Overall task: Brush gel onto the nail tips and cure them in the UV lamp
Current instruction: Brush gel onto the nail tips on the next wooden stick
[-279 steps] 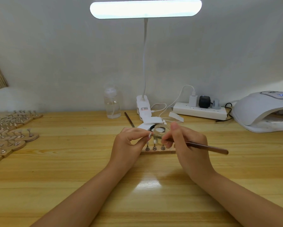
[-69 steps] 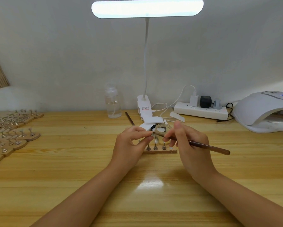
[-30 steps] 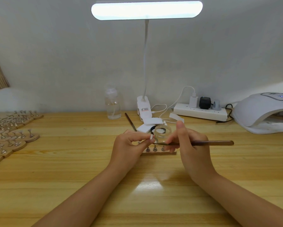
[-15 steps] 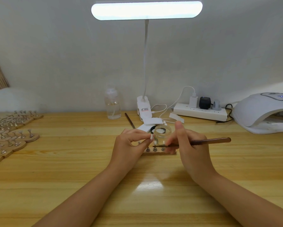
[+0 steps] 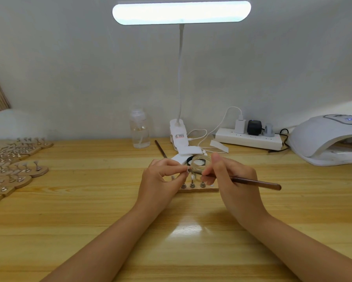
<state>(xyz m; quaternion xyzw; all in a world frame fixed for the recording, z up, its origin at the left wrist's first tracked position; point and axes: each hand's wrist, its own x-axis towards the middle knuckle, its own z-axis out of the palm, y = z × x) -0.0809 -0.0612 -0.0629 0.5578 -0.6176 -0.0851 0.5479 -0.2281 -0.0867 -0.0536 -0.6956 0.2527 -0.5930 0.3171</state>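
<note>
Brushing step under way. Left hand (image 5: 160,180) pinches a nail tip (image 5: 189,170) above the wooden stand (image 5: 199,189); right hand (image 5: 232,180) grips the brush (image 5: 254,182). Next, likely, comes steady strokes.

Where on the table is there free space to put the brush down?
Bare table lies between the left hand and the stands at the left edge, and right of the brush, before the UV lamp. Crowded: around the jar and power strip.

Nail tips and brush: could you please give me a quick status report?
Left hand pinches one nail tip. Right hand grips brush, bristles at that tip. Remaining tips on wooden stand. UV lamp far right, path unobstructed.
</note>
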